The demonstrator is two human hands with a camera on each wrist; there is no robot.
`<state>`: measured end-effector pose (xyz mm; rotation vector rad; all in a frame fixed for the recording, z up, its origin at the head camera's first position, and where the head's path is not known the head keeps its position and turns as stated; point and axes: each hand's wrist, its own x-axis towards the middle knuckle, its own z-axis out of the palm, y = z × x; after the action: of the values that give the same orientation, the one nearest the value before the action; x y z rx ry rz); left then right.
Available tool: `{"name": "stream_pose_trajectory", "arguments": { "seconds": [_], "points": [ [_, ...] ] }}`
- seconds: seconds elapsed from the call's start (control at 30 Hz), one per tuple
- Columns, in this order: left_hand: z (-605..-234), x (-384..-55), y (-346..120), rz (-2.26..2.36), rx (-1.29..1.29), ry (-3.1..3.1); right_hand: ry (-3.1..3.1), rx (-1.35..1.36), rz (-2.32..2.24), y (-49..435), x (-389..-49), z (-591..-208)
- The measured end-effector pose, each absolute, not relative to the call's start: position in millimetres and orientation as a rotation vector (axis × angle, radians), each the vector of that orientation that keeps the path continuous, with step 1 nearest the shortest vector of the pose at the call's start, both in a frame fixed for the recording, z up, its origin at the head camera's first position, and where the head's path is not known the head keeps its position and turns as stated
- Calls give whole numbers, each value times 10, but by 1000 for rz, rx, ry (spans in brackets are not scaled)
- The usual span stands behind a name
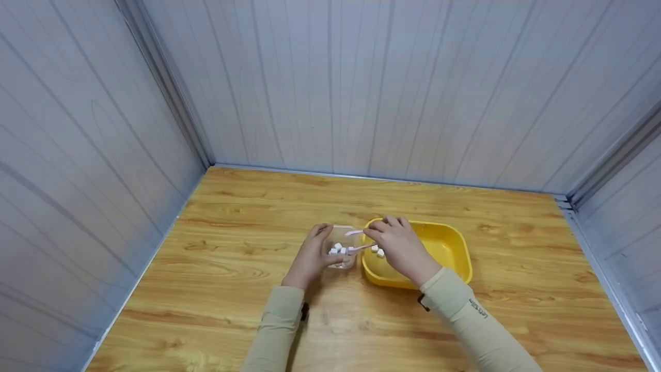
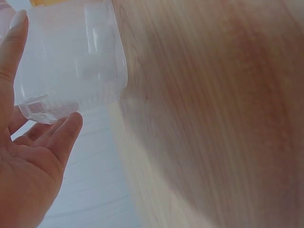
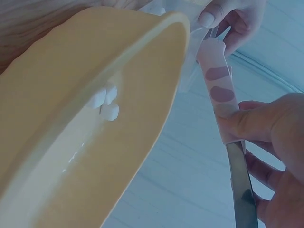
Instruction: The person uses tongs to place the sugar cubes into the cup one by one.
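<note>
My left hand [image 1: 308, 259] holds a clear plastic container [image 1: 342, 231] from its left side, the thumb along the near wall and the fingers at the far wall. Several small white cubes [image 1: 338, 247] lie inside it; in the left wrist view they are blurred through the plastic. With thumb and fingers, my right hand [image 1: 402, 249] grips metal tongs [image 3: 221, 90] with pink covered arms. Their two tips are spread and point left over the container, the lower one right at a white cube. I cannot tell whether they pinch it.
A yellow plastic basin [image 1: 461, 253] stands on the wooden table [image 1: 232, 279], close against the container's right side. A few white cubes [image 3: 110, 112] lie in its left end, below my right hand. Pale panel walls [image 1: 320, 93] enclose the table's back and sides.
</note>
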<state>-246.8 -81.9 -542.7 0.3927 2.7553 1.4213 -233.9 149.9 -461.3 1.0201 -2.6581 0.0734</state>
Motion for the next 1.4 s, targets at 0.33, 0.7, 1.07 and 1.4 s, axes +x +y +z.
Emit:
{"name": "stream_pose_trajectory", "arguments": {
  "seconds": [0.33,0.7,1.07,1.4],
  "points": [
    [-5425,-2465,-817,1430,390,2748,-2632,971,162,1603,-2371,-4605],
    [-5426,-2481,-806,1448,376,2752,-2713,901,132,1726,-2376,-4527],
    [-5421,-2457,-819,1450,402,2747,-2694,890,111,1882,-2384,-4551],
    [-5431,-2468,-810,1480,380,2723,-2732,881,114,1966,-2392,-4584]
  ]
}}
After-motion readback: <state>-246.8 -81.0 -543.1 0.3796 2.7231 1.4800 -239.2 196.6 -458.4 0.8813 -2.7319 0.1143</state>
